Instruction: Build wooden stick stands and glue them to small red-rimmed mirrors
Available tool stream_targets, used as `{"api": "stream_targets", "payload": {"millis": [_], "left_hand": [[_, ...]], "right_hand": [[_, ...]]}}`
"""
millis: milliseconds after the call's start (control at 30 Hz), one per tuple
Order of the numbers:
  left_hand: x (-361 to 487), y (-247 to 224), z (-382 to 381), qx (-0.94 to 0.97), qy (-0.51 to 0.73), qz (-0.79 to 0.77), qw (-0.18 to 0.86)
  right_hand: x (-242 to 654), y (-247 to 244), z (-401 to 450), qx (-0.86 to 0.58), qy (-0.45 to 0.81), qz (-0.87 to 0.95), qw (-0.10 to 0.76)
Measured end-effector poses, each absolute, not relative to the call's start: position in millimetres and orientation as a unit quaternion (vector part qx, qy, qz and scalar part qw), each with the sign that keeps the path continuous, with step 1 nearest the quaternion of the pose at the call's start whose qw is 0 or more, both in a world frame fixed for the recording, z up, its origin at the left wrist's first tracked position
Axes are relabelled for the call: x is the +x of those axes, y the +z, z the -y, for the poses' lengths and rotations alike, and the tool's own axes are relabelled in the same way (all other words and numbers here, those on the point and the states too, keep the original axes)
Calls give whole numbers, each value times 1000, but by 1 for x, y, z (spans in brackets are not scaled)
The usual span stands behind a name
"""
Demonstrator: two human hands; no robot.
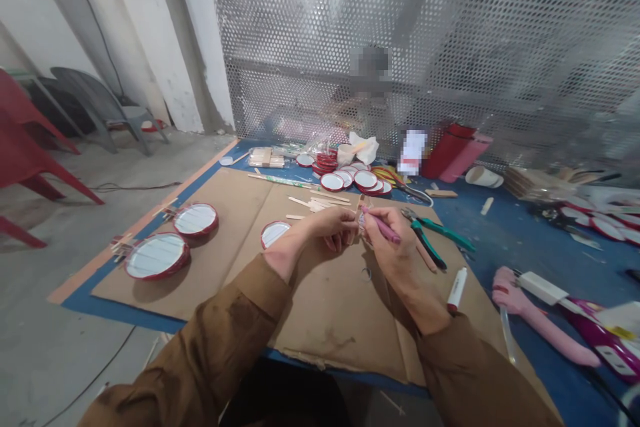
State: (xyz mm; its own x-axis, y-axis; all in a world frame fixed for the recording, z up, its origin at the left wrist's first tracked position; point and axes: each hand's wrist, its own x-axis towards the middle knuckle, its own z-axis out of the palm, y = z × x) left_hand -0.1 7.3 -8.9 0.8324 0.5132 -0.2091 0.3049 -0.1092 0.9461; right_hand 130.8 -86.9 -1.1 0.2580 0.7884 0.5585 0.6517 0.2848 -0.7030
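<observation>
My left hand (336, 227) pinches a small wooden stick (361, 203), which stands roughly upright over the cardboard sheet (320, 307). In my right hand (390, 240) is a pink pen-like tool (383, 227), its front end at the stick; the exact contact is too small to make out. Left of my left hand lies a white disc with a red rim (275, 233). Just beyond the hands, loose wooden sticks (320, 203) are scattered on the cardboard. Green-handled pliers (430, 240) rest to the right of my right hand.
Two thicker red-rimmed discs (157, 256) sit at the left. Behind are several stacked discs (365, 179), a red cylinder (447, 150) and a perforated metal panel (310, 47). A white marker (457, 288) and a pink glue gun (545, 320) lie right. A person shows faintly behind the panel.
</observation>
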Motion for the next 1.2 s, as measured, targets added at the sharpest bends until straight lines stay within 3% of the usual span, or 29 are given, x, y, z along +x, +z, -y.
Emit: {"api": "stream_targets", "payload": {"millis": [633,1200], "left_hand": [[1,-14,-11,744,74,-290,598],[0,-4,-4,742,78,-297,596]], "right_hand": [[129,1,90,-605,83,615,498],[133,-6,88,-595,86,603,525]]}}
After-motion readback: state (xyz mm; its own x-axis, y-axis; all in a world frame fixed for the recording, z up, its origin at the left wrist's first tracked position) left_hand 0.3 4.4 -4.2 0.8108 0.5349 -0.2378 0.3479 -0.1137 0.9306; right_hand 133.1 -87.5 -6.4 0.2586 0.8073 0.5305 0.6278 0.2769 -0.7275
